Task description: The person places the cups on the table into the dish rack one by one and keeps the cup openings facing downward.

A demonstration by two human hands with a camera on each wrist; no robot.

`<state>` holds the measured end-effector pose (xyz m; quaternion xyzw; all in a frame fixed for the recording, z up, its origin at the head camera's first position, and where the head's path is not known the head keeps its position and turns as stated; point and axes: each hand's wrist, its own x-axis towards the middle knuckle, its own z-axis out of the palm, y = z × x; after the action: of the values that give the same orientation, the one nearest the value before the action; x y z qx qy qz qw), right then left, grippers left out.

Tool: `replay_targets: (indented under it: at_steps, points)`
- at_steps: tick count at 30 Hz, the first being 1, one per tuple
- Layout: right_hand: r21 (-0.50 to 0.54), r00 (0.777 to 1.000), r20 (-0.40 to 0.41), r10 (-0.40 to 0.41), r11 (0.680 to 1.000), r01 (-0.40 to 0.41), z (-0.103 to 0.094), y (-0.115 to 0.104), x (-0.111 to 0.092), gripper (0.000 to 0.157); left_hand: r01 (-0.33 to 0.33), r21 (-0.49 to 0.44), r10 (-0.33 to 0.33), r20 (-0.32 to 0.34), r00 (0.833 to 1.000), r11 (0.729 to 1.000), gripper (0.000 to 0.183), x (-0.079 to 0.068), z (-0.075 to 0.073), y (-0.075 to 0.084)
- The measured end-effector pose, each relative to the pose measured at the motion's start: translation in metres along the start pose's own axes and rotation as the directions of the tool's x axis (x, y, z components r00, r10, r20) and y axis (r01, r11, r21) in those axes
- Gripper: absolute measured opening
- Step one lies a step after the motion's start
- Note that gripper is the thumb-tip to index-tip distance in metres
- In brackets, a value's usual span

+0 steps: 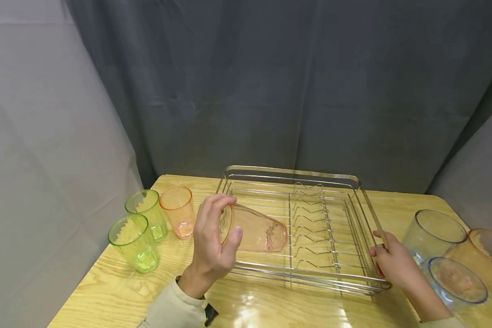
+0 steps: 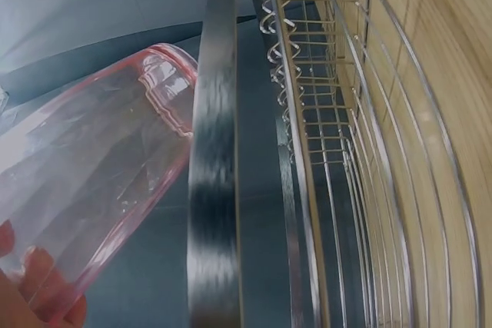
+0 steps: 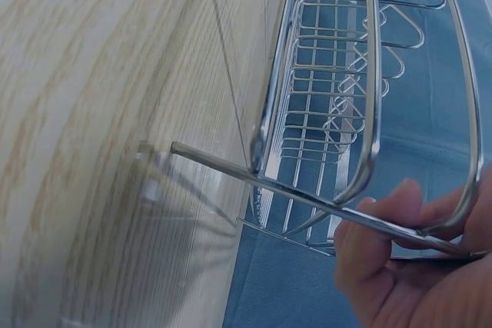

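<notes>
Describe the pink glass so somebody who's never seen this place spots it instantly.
Start with the wire rack on the wooden table. Over its left part, the left hand holds a see-through pink glass by its rim end, base pointing right. Unlike the upright green glasses and orange glass to its left, it's tipped sideways.

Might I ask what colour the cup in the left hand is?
The cup is translucent pink, showing best in the left wrist view.
</notes>
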<state>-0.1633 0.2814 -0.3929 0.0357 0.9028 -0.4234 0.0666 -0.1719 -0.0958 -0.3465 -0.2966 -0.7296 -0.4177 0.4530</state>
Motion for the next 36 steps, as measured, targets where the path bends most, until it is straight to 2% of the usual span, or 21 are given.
replay_targets:
  at_steps: [9, 16, 22, 26, 29, 31, 32, 36]
  points:
    - [-0.005, 1.0, -0.003, 0.007, 1.0, -0.007, -0.001, -0.002, 0.001, 0.05, 0.005, -0.025, -0.004, 0.014, 1.0, 1.0, 0.046, 0.0, 0.008, 0.005]
    - [-0.01, 1.0, -0.015, -0.009, 1.0, 0.009, 0.0, -0.003, -0.001, 0.051, -0.02, -0.033, 0.021, 0.006, 1.0, 0.999, 0.045, 0.0, 0.014, 0.009]
    - [-0.005, 1.0, 0.024, 0.019, 1.0, -0.019, -0.004, -0.003, 0.001, 0.065, -0.015, -0.043, 0.015, 0.016, 1.0, 0.999, 0.045, -0.002, 0.017, 0.012]
    - [-0.084, 1.0, 0.022, 0.02, 0.996, -0.018, -0.007, -0.004, 0.002, 0.078, -0.021, -0.048, 0.022, 0.016, 1.0, 0.999, 0.045, -0.002, 0.018, 0.013]
    - [-0.208, 0.998, -0.031, -0.046, 0.977, 0.039, -0.008, -0.005, -0.002, 0.077, -0.034, -0.051, 0.036, 0.024, 0.999, 0.998, 0.045, -0.001, 0.019, 0.013]
    - [-0.269, 0.986, -0.106, -0.125, 0.959, 0.093, -0.007, -0.008, -0.007, 0.073, -0.04, -0.049, 0.041, 0.03, 0.999, 0.998, 0.045, 0.0, 0.02, 0.014]
    - [-0.287, 0.973, -0.151, -0.176, 0.949, 0.127, -0.005, -0.01, -0.01, 0.069, -0.04, -0.048, 0.042, 0.033, 0.999, 0.998, 0.046, 0.001, 0.02, 0.014]
    - [-0.285, 0.879, -0.317, -0.356, 0.92, 0.269, 0.002, -0.028, -0.022, 0.052, -0.048, -0.049, 0.049, 0.021, 0.999, 0.998, 0.045, 0.004, 0.021, 0.016]
